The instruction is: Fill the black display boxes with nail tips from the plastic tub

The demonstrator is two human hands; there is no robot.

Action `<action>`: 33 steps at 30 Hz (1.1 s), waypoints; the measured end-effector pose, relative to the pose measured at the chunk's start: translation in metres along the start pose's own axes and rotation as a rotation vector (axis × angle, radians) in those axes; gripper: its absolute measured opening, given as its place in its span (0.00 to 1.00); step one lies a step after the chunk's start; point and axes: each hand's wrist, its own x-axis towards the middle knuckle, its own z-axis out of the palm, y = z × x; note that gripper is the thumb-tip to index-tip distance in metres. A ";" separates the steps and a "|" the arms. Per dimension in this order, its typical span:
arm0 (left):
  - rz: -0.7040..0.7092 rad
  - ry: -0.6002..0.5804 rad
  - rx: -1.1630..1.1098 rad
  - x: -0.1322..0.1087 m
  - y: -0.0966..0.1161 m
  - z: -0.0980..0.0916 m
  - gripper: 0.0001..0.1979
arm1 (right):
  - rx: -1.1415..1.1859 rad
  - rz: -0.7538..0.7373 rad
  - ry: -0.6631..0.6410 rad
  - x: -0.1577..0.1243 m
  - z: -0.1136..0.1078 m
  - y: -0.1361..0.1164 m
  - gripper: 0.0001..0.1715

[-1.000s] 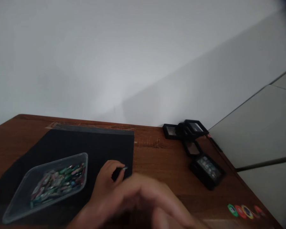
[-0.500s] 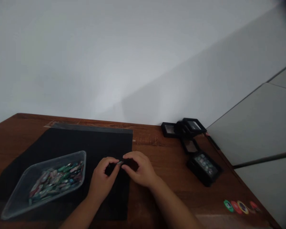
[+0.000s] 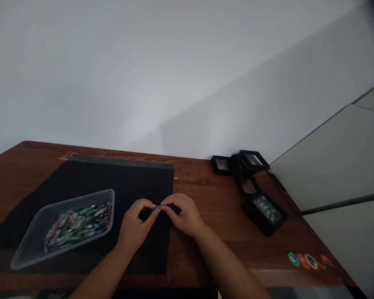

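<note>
My left hand pinches a small greyish stone between thumb and forefinger, above the right part of a black mat. From the other side my right hand closes thumb and fingertips on the same piece. Fingertips cover most of it, so its exact shape is hidden. Left of my hands, a clear plastic tub stands on the mat. Many glossy, elongated stones in green, pink, white and dark red lie inside it.
Several black framed display boxes sit at the table's back right. Nearer, a thicker black box shows pale pieces under its window. Round coloured badges lie by the right front edge of the wooden table. A wall rises behind.
My right thumb and fingertips, spread apart around the stone before, have come together on it. The view has shifted slightly, showing more of the table's front edge.
</note>
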 end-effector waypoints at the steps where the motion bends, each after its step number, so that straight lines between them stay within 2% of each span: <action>1: -0.004 0.000 0.000 0.000 0.000 0.000 0.08 | 0.002 0.008 -0.001 0.000 0.000 0.000 0.05; 9: -0.037 0.014 -0.003 -0.001 0.000 0.000 0.09 | 0.077 0.150 -0.086 -0.002 0.001 0.004 0.05; 19: -0.061 0.015 0.028 0.000 0.003 0.000 0.09 | 0.039 0.190 0.118 -0.002 0.001 0.009 0.05; 33: -0.075 -0.027 0.050 0.000 0.003 -0.001 0.06 | 0.031 0.205 0.120 -0.001 0.000 0.009 0.06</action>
